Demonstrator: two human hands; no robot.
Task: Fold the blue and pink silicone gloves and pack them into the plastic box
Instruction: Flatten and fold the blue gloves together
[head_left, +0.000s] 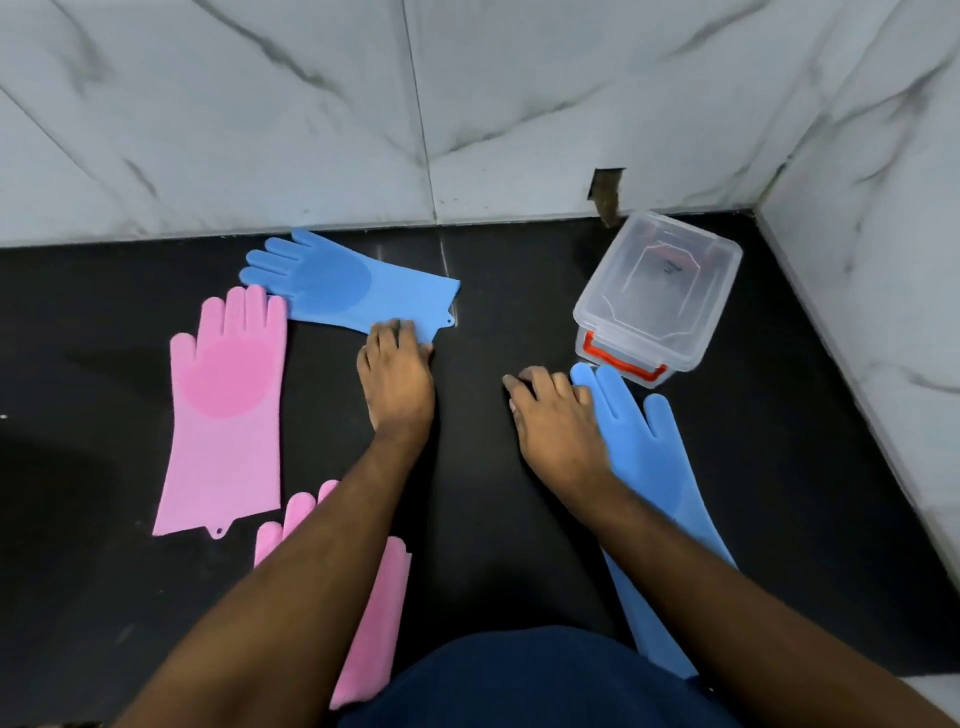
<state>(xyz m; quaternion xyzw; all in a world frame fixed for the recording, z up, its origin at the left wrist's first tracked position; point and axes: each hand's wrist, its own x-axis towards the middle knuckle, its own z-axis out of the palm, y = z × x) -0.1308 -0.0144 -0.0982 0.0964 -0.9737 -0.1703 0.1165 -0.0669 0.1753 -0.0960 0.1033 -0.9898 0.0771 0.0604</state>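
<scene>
Two blue and two pink silicone gloves lie flat on the black counter. The far blue glove points left; my left hand rests on its cuff corner, fingers curled over the edge. A second blue glove lies at the right, fingers towards the clear plastic box; my right hand lies on its left edge, fingers bent, and my forearm covers its cuff. One pink glove lies whole at the left. The other pink glove is partly hidden under my left forearm. The box is closed, with an orange latch.
Marble walls stand behind and to the right of the counter, meeting in a corner behind the box. A small dark hole sits low in the back wall.
</scene>
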